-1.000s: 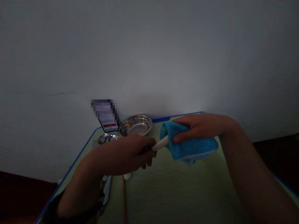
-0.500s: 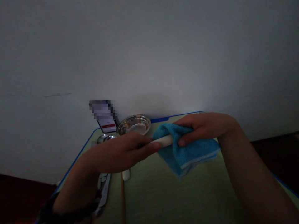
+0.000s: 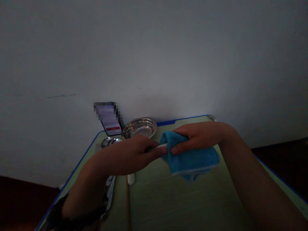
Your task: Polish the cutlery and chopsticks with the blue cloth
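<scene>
Gripping rod (image 3: 162, 146) L hand (image 3: 137, 152), cloth (image 3: 194, 162) R hand (image 3: 192, 136); shiny bowl (image 3: 141, 127) nr phone (image 3: 112, 127).

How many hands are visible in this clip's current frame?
2. The left hand grips a white rod-like object near the middle; the right hand, on the right, holds a blue cloth over part of it. No others show.

A grey wall (image 3: 154, 48) stands behind a blue-edged green table (image 3: 168, 205) — dim light, dark floor (image 3: 19, 205).
</scene>
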`<move>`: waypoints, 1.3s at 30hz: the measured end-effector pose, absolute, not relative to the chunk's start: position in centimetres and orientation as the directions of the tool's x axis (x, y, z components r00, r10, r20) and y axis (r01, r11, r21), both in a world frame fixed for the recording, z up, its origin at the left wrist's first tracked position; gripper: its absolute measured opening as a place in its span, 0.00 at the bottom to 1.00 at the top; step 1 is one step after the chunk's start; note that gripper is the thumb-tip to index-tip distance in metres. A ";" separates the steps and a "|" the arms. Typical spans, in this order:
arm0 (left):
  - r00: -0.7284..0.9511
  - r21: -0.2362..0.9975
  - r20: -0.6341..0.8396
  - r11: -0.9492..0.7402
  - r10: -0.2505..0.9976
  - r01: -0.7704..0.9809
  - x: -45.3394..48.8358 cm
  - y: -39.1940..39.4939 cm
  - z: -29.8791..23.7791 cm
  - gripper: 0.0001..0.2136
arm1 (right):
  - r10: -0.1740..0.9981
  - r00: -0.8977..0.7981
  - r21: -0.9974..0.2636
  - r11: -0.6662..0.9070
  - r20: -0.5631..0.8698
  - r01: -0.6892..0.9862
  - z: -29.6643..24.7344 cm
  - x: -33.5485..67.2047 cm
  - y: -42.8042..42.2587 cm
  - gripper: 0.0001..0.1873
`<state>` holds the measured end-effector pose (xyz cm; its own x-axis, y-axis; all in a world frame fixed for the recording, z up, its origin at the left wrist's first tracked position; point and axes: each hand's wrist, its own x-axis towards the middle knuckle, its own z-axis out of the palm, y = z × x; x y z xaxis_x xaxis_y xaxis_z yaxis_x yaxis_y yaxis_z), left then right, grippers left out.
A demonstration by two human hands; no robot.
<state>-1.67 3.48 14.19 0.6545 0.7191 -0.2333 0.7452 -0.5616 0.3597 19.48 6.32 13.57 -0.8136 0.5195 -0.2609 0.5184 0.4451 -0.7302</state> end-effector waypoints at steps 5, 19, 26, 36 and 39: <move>0.650 0.374 -0.206 -0.555 0.731 0.743 -1.8 3.3 14.3 0.21 | 0.559 -0.787 -0.760 0.384 -0.261 0.525 13.5 20.0 6.4 0.22; 0.706 0.723 -0.363 -0.294 0.608 0.626 -2.8 3.9 14.2 0.20 | 0.391 -0.900 -0.975 0.028 -0.194 0.223 12.3 20.8 6.4 0.13; 0.654 0.641 -0.173 -0.420 0.736 0.643 -3.3 4.8 13.6 0.17 | 0.555 -0.794 -0.894 0.184 -0.250 0.409 12.9 21.0 6.7 0.21; 0.648 0.331 0.084 -0.635 0.757 0.698 -2.0 4.9 13.6 0.12 | 0.610 -0.728 -0.764 0.294 -0.312 0.575 13.6 20.5 6.5 0.22; 0.644 0.337 0.063 -0.624 0.763 0.706 -2.1 4.7 13.7 0.12 | 0.618 -0.727 -0.715 0.360 -0.297 0.599 13.7 20.6 6.5 0.20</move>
<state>-2.12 4.72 13.67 0.6439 0.7625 0.0631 0.7055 -0.6236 0.3368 20.64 6.46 13.70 -0.7274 0.6184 -0.2974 0.5988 0.3604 -0.7152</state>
